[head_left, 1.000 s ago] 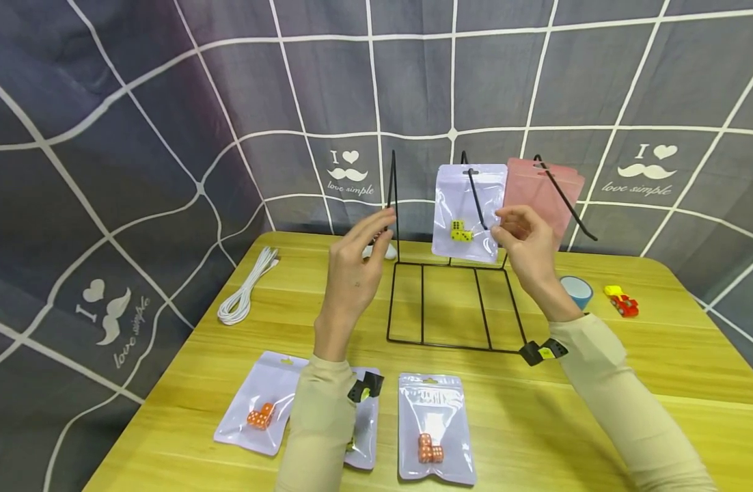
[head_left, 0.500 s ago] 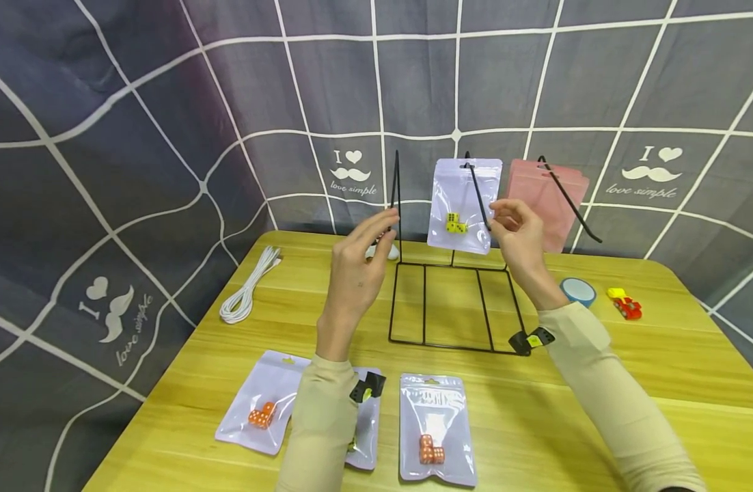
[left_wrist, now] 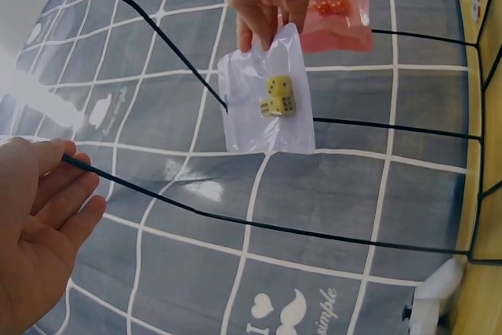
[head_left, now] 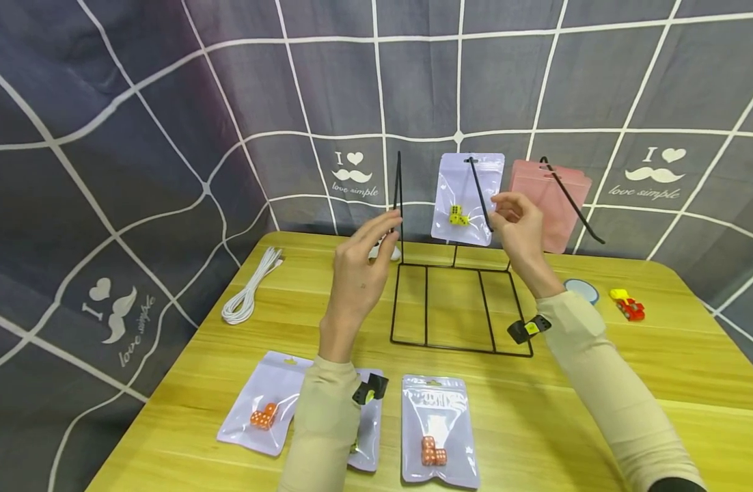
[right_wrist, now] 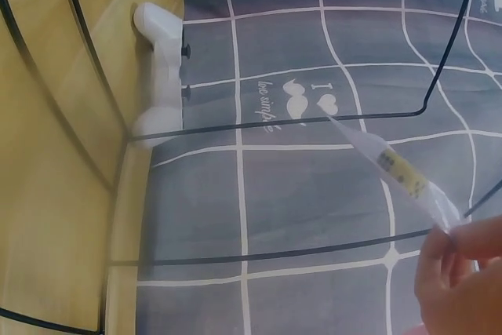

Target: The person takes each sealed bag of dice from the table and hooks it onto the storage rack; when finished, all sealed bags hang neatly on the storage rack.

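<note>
A clear-fronted lilac zip bag [head_left: 441, 184] with yellow dice hangs on the middle prong of a black wire rack [head_left: 460, 348], the prong passing through its top hole. At the bag's right edge, my right hand [head_left: 519, 229] pinches it between thumb and fingers; the right wrist view shows the bag [right_wrist: 369, 147] edge-on. My left hand [head_left: 363, 263] holds the tip of the rack's left prong [left_wrist: 235, 220], thumb against fingers. That prong carries no bag. Pink bags [head_left: 551, 205] hang on the right prong, one showing orange-red dice in the left wrist view.
On the table lie lilac bags with dice: one at left [head_left: 262, 383], one partly under my left forearm [head_left: 369, 430], one in front [head_left: 438, 410]. A white cable [head_left: 247, 290], white object [right_wrist: 161, 68], blue-rimmed round item [head_left: 582, 290] and red-yellow toy [head_left: 628, 305] surround the rack.
The lilac bag has shifted slightly up and back along the middle prong, with my right hand moving along at its edge. My left hand stays at the left prong.
</note>
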The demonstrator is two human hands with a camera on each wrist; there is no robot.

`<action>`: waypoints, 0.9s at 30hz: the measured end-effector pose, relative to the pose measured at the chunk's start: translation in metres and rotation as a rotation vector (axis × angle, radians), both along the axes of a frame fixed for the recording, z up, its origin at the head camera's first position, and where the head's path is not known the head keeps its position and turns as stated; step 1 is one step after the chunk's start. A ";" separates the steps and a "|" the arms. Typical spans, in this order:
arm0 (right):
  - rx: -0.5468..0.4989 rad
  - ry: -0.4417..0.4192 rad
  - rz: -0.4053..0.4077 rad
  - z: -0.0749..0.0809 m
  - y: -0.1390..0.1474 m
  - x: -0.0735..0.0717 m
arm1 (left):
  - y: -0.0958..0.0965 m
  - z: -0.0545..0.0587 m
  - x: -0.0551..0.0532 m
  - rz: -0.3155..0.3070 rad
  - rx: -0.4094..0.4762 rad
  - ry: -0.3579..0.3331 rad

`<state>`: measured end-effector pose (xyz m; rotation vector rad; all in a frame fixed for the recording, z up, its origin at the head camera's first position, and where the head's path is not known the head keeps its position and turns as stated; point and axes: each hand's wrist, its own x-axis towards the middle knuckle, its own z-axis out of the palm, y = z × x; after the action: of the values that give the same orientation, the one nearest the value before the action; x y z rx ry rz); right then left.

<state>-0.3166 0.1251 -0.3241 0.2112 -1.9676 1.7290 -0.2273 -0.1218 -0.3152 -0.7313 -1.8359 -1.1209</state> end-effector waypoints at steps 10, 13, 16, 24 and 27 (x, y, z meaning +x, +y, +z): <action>0.009 -0.022 0.019 0.012 -0.005 0.018 | 0.000 -0.001 0.000 0.008 -0.005 0.006; 0.007 -0.023 0.005 0.003 -0.002 0.010 | 0.000 -0.001 0.000 0.013 -0.009 0.005; -0.011 -0.025 -0.001 -0.009 0.004 0.002 | 0.001 -0.002 0.000 0.012 -0.011 0.001; -0.211 -0.011 0.078 -0.014 0.012 0.014 | 0.001 -0.001 0.000 -0.004 -0.001 0.001; -0.223 0.023 0.084 -0.015 0.013 0.023 | 0.001 0.000 -0.001 -0.014 0.005 0.000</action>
<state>-0.2935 0.1378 -0.3390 0.2364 -1.7545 1.9743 -0.2285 -0.1212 -0.3150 -0.7424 -1.8302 -1.1337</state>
